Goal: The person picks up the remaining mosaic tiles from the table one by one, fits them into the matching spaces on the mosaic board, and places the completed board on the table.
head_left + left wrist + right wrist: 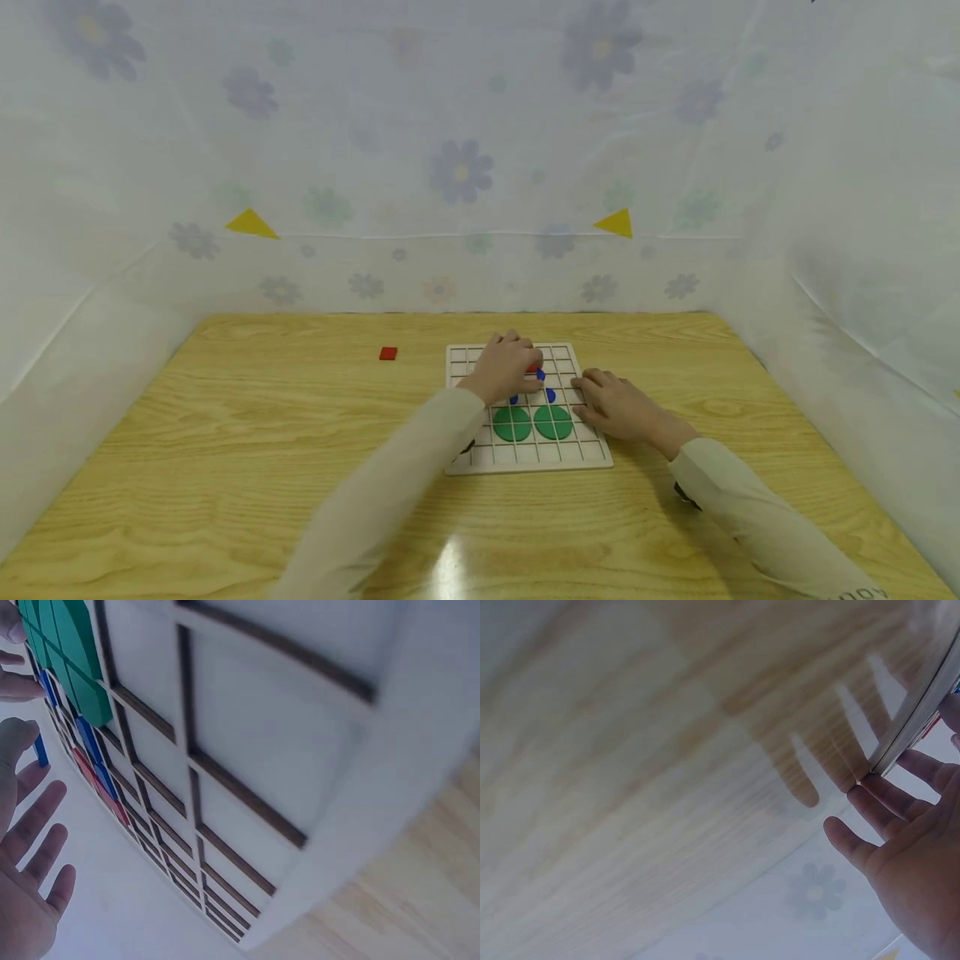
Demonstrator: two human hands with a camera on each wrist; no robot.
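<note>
A white grid board (528, 457) lies flat, with two green discs (512, 424) made of quarter pieces in its cells. Small blue pieces (513, 400) and red pieces (112, 804) sit farther up the grid. My left hand (504, 371) reaches over the board's upper part and hides some cells. Between its thumb and index finger it pinches a thin blue piece (40, 750), seen edge-on in the left wrist view; the other fingers are spread. My right hand (618, 408) rests at the board's right edge, fingers extended, fingertips right at the rim.
A loose red square (387, 353) lies on the wooden table (225, 450), left of the board. Flower-patterned white sheeting (405, 275) encloses the table's back and sides, with two yellow triangles (617, 223) on the back sheet.
</note>
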